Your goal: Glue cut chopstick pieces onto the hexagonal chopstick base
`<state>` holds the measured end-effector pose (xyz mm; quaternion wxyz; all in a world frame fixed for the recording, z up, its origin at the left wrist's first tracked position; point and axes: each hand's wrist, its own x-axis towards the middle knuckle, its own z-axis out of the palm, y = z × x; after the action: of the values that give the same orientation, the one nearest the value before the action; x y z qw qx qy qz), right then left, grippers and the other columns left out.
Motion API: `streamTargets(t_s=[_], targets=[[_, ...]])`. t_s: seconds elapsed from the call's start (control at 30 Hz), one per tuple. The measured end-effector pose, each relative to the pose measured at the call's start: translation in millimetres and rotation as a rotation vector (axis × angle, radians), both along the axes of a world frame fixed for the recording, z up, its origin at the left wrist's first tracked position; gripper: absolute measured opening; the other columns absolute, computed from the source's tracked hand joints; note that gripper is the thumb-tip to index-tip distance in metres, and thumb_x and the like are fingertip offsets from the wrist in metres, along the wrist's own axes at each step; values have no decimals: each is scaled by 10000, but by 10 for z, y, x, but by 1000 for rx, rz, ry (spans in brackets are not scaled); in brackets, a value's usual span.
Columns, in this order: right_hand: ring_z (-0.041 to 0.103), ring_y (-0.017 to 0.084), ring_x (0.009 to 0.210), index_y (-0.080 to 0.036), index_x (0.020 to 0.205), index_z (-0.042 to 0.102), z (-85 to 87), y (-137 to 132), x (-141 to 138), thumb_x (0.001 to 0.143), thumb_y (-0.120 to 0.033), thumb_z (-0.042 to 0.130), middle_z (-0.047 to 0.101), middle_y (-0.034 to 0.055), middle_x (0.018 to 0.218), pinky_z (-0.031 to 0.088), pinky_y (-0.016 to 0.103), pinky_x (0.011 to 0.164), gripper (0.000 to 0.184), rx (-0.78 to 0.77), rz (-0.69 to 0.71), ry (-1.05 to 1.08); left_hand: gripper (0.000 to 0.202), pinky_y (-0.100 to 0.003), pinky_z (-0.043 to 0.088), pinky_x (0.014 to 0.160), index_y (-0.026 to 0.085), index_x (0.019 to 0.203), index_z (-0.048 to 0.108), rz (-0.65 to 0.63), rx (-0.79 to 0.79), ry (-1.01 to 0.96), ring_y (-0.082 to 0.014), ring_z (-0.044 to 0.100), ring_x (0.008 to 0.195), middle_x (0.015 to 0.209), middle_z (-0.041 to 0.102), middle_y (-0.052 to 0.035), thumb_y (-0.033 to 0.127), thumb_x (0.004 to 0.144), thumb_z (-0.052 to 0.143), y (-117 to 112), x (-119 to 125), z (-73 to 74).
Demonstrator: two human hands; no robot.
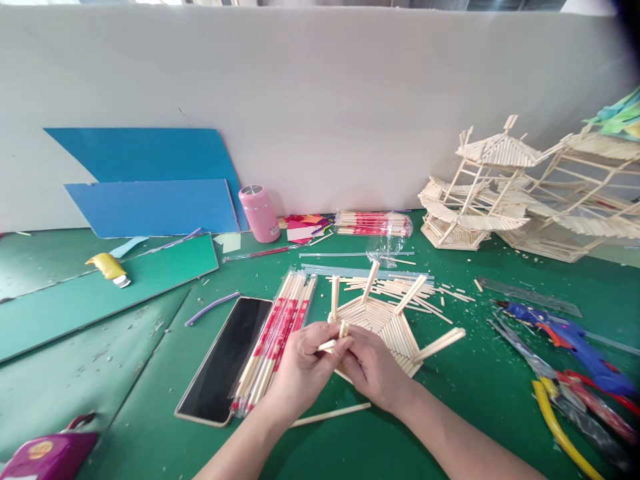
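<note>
Just in front of me my left hand (307, 353) and my right hand (373, 367) meet, fingers closed in pinches around short wooden sticks (344, 329). The sticks' pale ends poke out between the fingertips, while their lower parts are hidden. Beneath and behind the hands lies a hexagonal base (397, 327) built of thin wooden sticks. Paired stick posts (370, 281) stand or lean outward at several of its corners; the near left side is covered by the hands. A loose chopstick (333, 415) rests on the table below the hands.
Wrapped chopsticks (280, 327) lie beside a phone (225, 360) on the left. Cut sticks (400, 291) are scattered behind the base. A blue glue gun (575, 340) and pliers (560, 407) lie right. Stick-built towers (480, 193) and a pink bottle (259, 215) stand at the back.
</note>
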<state>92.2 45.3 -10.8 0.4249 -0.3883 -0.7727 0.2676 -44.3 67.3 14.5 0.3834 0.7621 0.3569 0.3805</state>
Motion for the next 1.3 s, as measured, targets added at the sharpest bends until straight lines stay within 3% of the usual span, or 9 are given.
streamTargets(t_s=[1.3], targets=[[539,168,834,-206,929,511,4,7,3,872,-191,343,585,55,895,432,293,729,178,6,3,3,123,-194,452,567,188,852,636,28,18,5,-114,568,614,691,629,0,178,788,531,-14,-7,-2]])
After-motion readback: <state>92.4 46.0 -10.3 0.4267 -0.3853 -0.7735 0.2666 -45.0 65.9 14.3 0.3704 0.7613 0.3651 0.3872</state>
